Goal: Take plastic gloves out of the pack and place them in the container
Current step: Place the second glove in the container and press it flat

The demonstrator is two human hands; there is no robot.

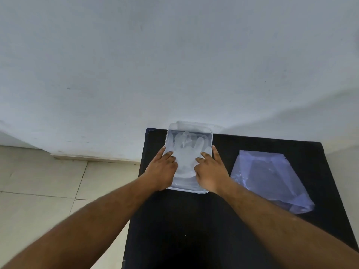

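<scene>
A clear rectangular plastic container [189, 129] stands at the far left of the black table. Clear plastic gloves [186, 152] lie flat inside it, fingers pointing away from me. My left hand [162, 167] rests on the container's left side with its fingers spread on the gloves. My right hand [210, 168] rests on the right side the same way. Neither hand grips anything that I can see. The clear plastic pack [272, 179] lies flat on the table to the right, apart from both hands.
The black table [194, 230] is pushed against a white wall [174, 65]. Its left edge drops to a tiled floor [48, 191]. The container sits at the table's far edge, touching the wall.
</scene>
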